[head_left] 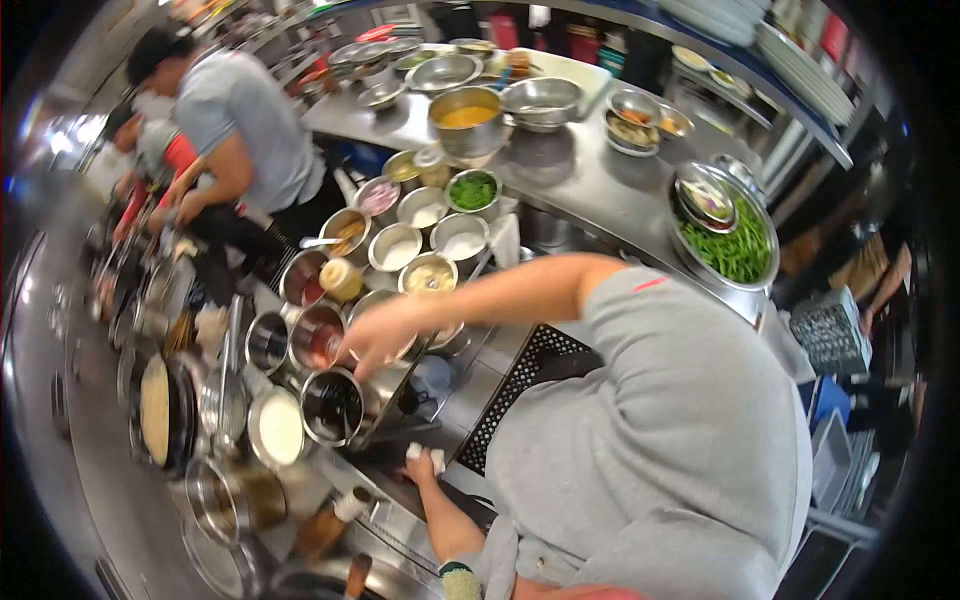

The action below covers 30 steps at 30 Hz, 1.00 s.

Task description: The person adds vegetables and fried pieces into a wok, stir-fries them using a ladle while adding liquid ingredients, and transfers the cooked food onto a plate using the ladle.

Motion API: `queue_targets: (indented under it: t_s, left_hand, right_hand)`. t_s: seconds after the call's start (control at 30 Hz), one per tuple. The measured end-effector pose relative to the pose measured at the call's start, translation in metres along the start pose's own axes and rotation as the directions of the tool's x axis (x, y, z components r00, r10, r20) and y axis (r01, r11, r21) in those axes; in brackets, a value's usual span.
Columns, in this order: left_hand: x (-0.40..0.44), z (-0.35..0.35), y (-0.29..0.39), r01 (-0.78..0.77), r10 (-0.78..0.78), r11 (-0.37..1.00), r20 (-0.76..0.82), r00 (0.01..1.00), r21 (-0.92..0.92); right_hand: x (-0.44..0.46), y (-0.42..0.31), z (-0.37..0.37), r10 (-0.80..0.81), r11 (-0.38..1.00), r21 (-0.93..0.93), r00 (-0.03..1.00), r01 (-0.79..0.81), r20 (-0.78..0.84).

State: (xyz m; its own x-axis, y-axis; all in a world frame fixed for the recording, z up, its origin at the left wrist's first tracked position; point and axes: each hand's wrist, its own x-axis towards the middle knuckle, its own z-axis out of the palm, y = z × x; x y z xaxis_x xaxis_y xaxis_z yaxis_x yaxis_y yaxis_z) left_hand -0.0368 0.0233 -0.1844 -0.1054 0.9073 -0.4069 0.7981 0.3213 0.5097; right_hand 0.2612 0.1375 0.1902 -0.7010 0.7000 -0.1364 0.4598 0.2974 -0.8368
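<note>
My right hand (378,332) reaches over the metal containers, blurred by motion. Its fingers point down between a container of red contents (318,338) and one of dark liquid (332,405); whether they hold anything is unclear. Lower down, my left hand (420,468) is closed round a small white item (436,458), perhaps a folded cloth, beside the counter edge. A pot of white cream (277,427) stands left of the dark liquid. Behind my right hand are a squeeze bottle (341,280) and a container of pale pieces (430,276).
Pans (155,410), a ladle (232,345) and a pot (235,500) are at the left. A bottle (350,503) lies near the bottom. Two people work at the upper left. Greens (740,250) fill a bowl at the right; an orange-filled pot (467,118) stands behind.
</note>
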Motion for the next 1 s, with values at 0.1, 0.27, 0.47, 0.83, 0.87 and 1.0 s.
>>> queue_targets:
  t_s: [0.1, 0.27, 0.47, 0.83, 0.87, 1.0]
  left_hand:
    - [0.000, 0.004, 0.005, 0.048, -0.052, 0.949, 0.004, 0.999, 0.310]
    - [0.037, 0.026, -0.024, 0.272, -0.307, 0.862, 0.013, 0.952, 0.428]
    - [0.013, 0.019, 0.140, 0.485, -0.168, 0.850, 0.767, 0.620, -0.206]
    - [-0.131, -0.023, 0.485, -0.062, 0.509, 0.696, 0.431, 0.745, -0.716]
    - [-0.135, -0.025, 0.497, -0.064, 0.505, 0.651, 0.370, 0.780, -0.756]
    - [-0.127, -0.019, 0.503, -0.042, 0.361, 0.487, 0.158, 0.919, -0.872]
  right_hand:
    - [-0.147, 0.080, -0.105, 0.403, 0.908, 0.069, 0.820, -0.413, -0.407]
    - [-0.447, 0.256, -0.239, 0.466, 0.444, 0.200, 0.035, -0.873, -0.884]
    - [-0.605, 0.305, -0.242, 0.451, 0.198, 0.699, -0.569, -0.687, -0.687]
    - [-0.560, 0.195, -0.282, 0.281, 0.705, 0.212, -0.007, -0.676, -0.960]
    - [-0.533, 0.175, -0.283, 0.305, 0.763, 0.186, 0.091, -0.619, -0.948]
    - [-0.397, 0.134, -0.257, 0.281, 0.953, 0.113, 0.686, -0.280, -0.672]
